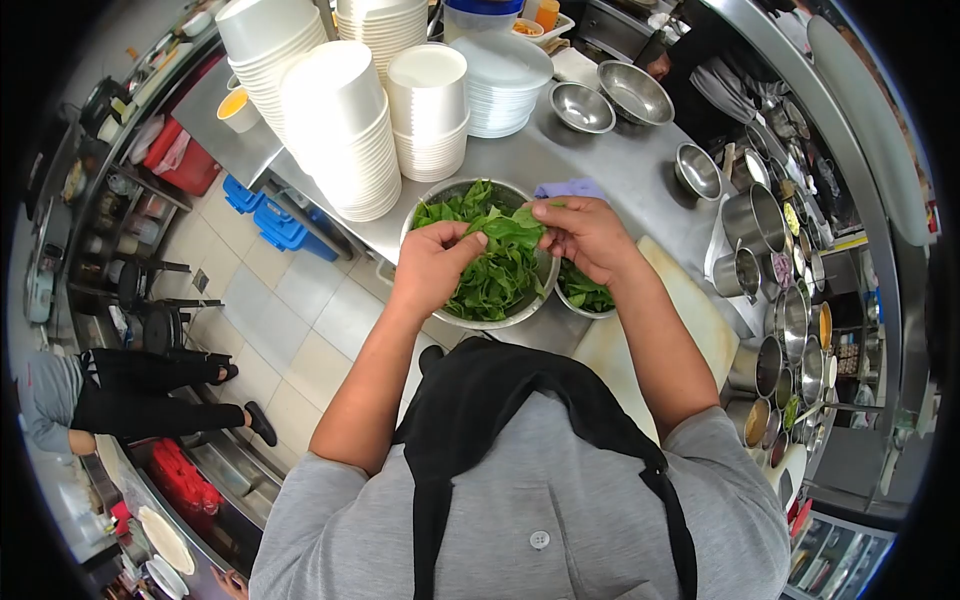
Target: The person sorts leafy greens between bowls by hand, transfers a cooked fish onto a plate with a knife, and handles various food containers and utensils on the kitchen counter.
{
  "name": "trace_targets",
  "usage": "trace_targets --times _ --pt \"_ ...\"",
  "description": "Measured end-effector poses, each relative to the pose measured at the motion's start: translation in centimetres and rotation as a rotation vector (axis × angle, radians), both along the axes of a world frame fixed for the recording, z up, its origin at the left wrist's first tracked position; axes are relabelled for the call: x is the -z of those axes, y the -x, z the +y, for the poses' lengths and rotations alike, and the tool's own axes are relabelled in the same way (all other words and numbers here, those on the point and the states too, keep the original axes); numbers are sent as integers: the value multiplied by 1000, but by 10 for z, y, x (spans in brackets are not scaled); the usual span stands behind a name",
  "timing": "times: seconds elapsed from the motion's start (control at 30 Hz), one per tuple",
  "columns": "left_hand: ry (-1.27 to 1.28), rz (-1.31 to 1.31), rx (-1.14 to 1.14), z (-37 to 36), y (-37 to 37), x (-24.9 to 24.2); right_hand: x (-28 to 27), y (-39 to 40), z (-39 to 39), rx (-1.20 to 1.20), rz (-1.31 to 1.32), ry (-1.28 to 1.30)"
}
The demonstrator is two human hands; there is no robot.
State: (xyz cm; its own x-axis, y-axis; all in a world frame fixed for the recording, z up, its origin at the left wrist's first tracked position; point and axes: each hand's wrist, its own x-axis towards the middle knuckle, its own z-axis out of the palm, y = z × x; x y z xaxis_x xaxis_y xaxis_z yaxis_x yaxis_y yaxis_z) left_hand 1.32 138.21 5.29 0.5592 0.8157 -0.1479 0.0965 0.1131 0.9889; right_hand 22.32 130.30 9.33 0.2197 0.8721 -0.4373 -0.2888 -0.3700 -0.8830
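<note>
Green leaves (512, 232) are pinched between my two hands, above a large metal bowl (497, 322) heaped with more leafy greens (490, 285). My left hand (437, 262) is closed on one side of the held leaves, thumb and forefinger together. On the other side, my right hand (583, 238) grips them with thumb and fingers. A smaller metal bowl (590, 313) holding leaves (583, 290) sits partly under my right wrist. To its right lies a pale cutting board (665, 325). Behind the large bowl is a purple cloth (568, 188).
Tall stacks of white containers (345, 130) and a stack of clear lids (497, 85) stand behind the large bowl. Metal bowls (583, 107) are at the back right. Several pots (752, 218) line the right side. Another person (140, 392) is at the left; one more (715, 65) at the upper right.
</note>
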Motion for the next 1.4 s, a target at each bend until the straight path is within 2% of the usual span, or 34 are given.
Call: trace_targets --times 0.2,0.27,0.37,0.47,0.53,0.6,0.67,0.8,0.87,0.97,1.1,1.2,1.27,1.4 --pt "67 -5 -33 5 8 5 -1 -12 -5 75 -32 -61" --pt "210 -85 -61 4 9 6 -1 -15 -9 78 -35 -77" --pt "155 -61 -103 2 9 6 -1 -14 -12 -4 -70 -88" --pt "3 38 -87 0 6 7 -4 1 -13 -120 -196 -167" --pt "-41 12 -46 -3 3 9 -5 10 -11 -243 -342 -195" --pt "-83 -10 -10 -6 2 8 -2 10 -7 -267 -391 -188" --pt "-113 5 40 -6 3 4 -1 8 -3 -279 -745 -93" --pt "-115 37 56 -6 9 5 0 -1 -6 -110 -716 -142" --pt "-75 50 39 -4 9 6 -1 -4 -8 20 -262 -90" --pt "-80 26 17 -4 5 10 0 -4 -12 7 -132 -108" --pt "-97 13 -8 -3 2 10 2 -6 -12 33 -56 -111" --pt "38 -98 -44 -4 -3 5 10 -2 -10 -15 -209 -160" --pt "83 -133 -48 -7 -7 0 14 10 -10 -19 -61 -199" --pt "48 -103 29 -10 -13 2 19 23 -9 -39 71 -150"
